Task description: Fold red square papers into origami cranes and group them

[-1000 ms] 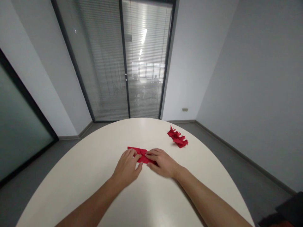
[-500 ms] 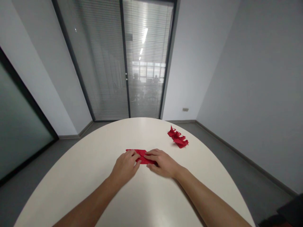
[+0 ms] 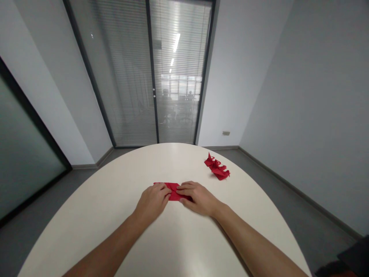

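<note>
A flat piece of folded red paper (image 3: 172,190) lies on the white round table (image 3: 109,200) in front of me. My left hand (image 3: 151,202) rests on its left part, fingers curled down and pressing the paper. Its right part is covered by my right hand (image 3: 198,198), whose fingers lie together and point left onto the paper. The fingertips of both hands nearly meet over the middle of the paper. Only the paper's far edge and centre show between the hands.
A small pile of folded red paper shapes (image 3: 216,169) sits further back on the right of the table. Beyond the table stand glass doors with blinds (image 3: 152,77) and grey walls. A dark object (image 3: 353,257) shows at the bottom right corner.
My left hand has slid slightly left and back along the paper, and the paper's left end now lies squarer. The right hand has barely moved.
</note>
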`<action>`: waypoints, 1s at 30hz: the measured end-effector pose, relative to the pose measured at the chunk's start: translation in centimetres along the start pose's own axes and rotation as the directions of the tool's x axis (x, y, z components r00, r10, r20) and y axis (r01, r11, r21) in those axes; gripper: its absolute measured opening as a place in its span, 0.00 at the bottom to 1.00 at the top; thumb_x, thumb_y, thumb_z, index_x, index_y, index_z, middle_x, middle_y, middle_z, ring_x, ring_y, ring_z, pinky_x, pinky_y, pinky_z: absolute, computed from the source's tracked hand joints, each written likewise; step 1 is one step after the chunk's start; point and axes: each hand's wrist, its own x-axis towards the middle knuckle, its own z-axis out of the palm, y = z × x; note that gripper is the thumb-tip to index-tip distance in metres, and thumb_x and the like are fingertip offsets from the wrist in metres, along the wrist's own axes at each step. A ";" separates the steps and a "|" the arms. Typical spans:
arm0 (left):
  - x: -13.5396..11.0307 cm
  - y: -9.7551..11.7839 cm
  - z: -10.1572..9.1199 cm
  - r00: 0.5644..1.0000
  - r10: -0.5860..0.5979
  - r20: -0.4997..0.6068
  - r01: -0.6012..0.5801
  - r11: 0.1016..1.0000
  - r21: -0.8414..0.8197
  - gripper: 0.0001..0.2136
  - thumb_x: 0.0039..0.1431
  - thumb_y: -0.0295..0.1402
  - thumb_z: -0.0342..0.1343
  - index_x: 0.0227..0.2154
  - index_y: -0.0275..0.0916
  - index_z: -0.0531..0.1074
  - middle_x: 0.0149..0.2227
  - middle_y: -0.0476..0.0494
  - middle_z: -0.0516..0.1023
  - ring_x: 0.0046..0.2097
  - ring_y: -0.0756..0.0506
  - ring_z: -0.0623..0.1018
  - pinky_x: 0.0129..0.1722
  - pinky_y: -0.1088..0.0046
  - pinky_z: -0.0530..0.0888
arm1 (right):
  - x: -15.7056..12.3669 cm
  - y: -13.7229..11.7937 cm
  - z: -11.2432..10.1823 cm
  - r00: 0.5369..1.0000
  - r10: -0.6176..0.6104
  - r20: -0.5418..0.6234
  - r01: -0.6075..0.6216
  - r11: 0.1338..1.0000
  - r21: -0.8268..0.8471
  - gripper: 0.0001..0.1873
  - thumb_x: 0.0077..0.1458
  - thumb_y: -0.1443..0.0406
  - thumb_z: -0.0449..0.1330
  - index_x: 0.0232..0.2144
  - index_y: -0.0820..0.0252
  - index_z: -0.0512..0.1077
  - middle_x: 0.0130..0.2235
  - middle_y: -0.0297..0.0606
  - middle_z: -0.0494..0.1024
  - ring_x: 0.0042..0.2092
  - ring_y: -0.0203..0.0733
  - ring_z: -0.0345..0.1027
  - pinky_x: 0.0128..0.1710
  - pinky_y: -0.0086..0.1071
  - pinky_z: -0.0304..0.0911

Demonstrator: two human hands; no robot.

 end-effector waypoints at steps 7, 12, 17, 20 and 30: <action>0.3 -0.3 0.4 0.998 0.062 0.032 -0.065 0.994 0.082 0.10 0.68 0.27 0.50 0.39 0.41 0.78 0.42 0.44 0.80 0.44 0.42 0.78 0.46 0.63 0.73 | -0.2 0.7 0.8 1.000 0.016 -0.013 -0.017 0.998 -0.061 0.15 0.65 0.69 0.54 0.49 0.56 0.78 0.51 0.41 0.81 0.52 0.46 0.73 0.56 0.41 0.64; 0.4 -0.3 0.6 0.997 0.071 0.022 -0.074 0.986 0.150 0.08 0.68 0.27 0.51 0.38 0.39 0.77 0.41 0.44 0.81 0.43 0.42 0.78 0.44 0.64 0.73 | -0.1 0.8 1.1 0.999 0.042 -0.014 -0.043 0.997 -0.069 0.15 0.65 0.70 0.53 0.46 0.57 0.78 0.46 0.42 0.82 0.49 0.45 0.75 0.52 0.38 0.66; 0.3 -0.4 0.9 0.995 0.093 -0.021 -0.088 0.983 0.161 0.09 0.69 0.28 0.50 0.38 0.39 0.77 0.38 0.44 0.80 0.41 0.42 0.78 0.42 0.64 0.72 | -0.2 0.9 1.2 0.993 0.117 -0.016 -0.118 0.990 -0.077 0.16 0.65 0.70 0.52 0.48 0.56 0.77 0.45 0.42 0.82 0.47 0.44 0.76 0.50 0.36 0.66; 0.3 -0.4 1.0 0.994 0.101 -0.037 -0.094 0.984 0.154 0.09 0.69 0.29 0.50 0.39 0.39 0.76 0.37 0.44 0.80 0.40 0.42 0.77 0.42 0.64 0.72 | -0.2 0.8 1.0 0.988 0.155 -0.016 -0.156 0.985 -0.068 0.17 0.64 0.70 0.53 0.50 0.56 0.75 0.46 0.41 0.82 0.46 0.44 0.76 0.50 0.37 0.67; 0.3 -0.7 1.0 0.998 0.050 -0.032 -0.047 0.995 0.089 0.09 0.69 0.28 0.49 0.38 0.39 0.76 0.37 0.45 0.80 0.40 0.43 0.78 0.41 0.65 0.71 | -1.0 0.7 0.4 0.996 0.089 0.030 -0.090 0.995 0.047 0.22 0.60 0.65 0.59 0.57 0.55 0.71 0.53 0.42 0.79 0.52 0.46 0.73 0.55 0.38 0.65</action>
